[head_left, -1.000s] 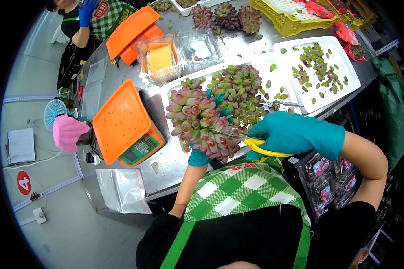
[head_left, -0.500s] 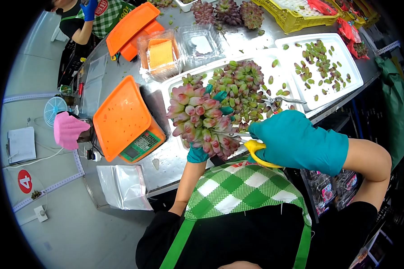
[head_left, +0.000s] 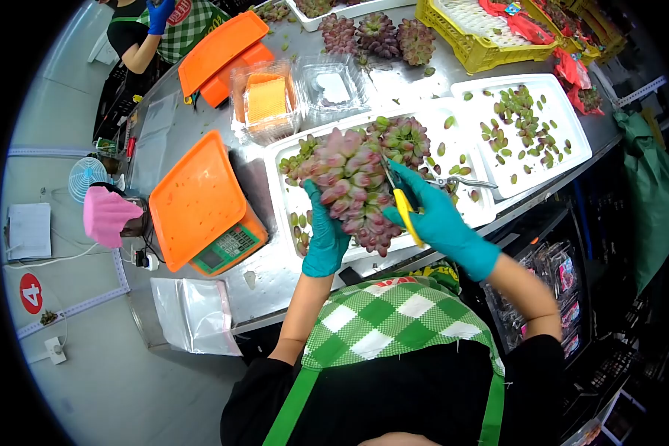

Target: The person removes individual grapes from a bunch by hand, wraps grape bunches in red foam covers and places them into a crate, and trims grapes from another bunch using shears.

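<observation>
A large clump of pink-green succulent rosettes (head_left: 349,178) is held by my left hand (head_left: 325,239), gloved in teal, with the fingers around its lower left side. My right hand (head_left: 447,229), in a matching glove, is closed on yellow-handled scissors (head_left: 404,211). Their blades lie along the clump's right edge, partly hidden by leaves. Beneath both hands is a white tray (head_left: 272,165) with more succulents (head_left: 407,141) and loose leaves. Metal-handled snips (head_left: 464,181) rest at the tray's right side, jaws partly covered by my right hand.
A second white tray (head_left: 581,145) with scattered leaves adjoins on the right. To the left stand an orange scale (head_left: 201,201) and clear plastic boxes (head_left: 264,126). A yellow crate (head_left: 468,52) sits at the back. A blue-gloved co-worker's hand (head_left: 158,16) shows at upper left.
The clump has turned and shifted right, and my left hand now shows on its near side. My right hand has swung the scissors from the clump's lower part up to its right edge.
</observation>
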Available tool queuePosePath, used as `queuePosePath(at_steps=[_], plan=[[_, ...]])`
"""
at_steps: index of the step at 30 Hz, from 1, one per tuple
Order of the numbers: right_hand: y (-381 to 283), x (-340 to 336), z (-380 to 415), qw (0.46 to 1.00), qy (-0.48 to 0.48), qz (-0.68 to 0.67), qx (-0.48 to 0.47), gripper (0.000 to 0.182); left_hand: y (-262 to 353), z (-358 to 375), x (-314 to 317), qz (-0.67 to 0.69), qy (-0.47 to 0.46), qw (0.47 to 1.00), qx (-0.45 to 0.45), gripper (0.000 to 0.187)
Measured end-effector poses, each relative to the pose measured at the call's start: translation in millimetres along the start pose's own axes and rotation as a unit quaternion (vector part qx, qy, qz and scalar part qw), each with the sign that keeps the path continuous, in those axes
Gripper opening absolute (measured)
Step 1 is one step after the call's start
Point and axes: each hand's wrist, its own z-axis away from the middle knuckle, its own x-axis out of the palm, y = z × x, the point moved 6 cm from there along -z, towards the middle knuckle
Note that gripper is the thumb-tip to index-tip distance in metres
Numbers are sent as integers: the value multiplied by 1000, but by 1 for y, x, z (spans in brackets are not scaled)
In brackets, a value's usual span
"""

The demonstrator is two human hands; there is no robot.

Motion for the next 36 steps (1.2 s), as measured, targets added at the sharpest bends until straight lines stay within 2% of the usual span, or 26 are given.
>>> queuePosePath(at_steps=[2,3,5,7,8,11,12,14,16,17,19,20,21,23,24,25,26,28,29,33,36], plan=[[32,5,-2,993,59,-89,41,61,0,-3,7,-60,17,998,-14,69],[31,4,-6,991,84,-104,21,63,-2,-4,9,-90,25,995,-24,69],[53,0,-12,977,136,-162,36,56,-4,-10,3,-96,38,994,-41,63],[87,-3,-13,958,96,-265,61,45,-3,-16,-6,-132,71,987,-49,62],[101,-4,-14,943,73,-316,71,41,3,-17,4,-149,38,988,-33,60],[114,-4,-15,900,134,-391,137,32,17,-8,22,-192,-3,980,-51,57],[105,1,-15,863,125,-469,143,28,24,-4,30,-226,-10,974,-29,58],[113,1,-16,878,105,-453,114,27,16,-7,22,14,6,997,-81,65],[112,3,-19,869,65,-479,105,28,5,-9,17,-141,-32,988,-45,70],[112,5,-20,864,45,-491,102,29,-5,-8,12,-54,-66,994,-66,72],[75,6,-17,889,63,-444,89,33,-14,-13,7,23,-84,995,-45,74],[70,5,-15,934,64,-349,53,42,-12,-16,15,48,-138,989,-18,73],[54,7,-15,954,53,-291,52,45,-6,-17,27,74,-190,979,9,71],[15,7,-13,984,30,-170,51,51,-1,-16,34,46,-177,982,48,68],[18,8,-12,970,-1,-227,85,59,1,-16,28,-6,-111,992,63,66],[6,3,-12,992,1,-110,54,59,3,-15,22,-60,-43,995,69,64],[-13,-3,-10,1000,5,8,20,59,3,-14,18,-69,-14,996,62,64],[-52,-14,-8,970,5,233,-70,61,6,-14,12,-35,-31,998,48,64],[-68,-18,-7,934,1,334,-125,62,7,-13,8,-12,-58,997,41,64],[-98,-22,-1,842,-72,514,-150,61,12,-13,5,42,-128,990,39,64],[-106,-21,0,803,-106,569,-144,54,15,-15,7,91,-180,979,43,64]])
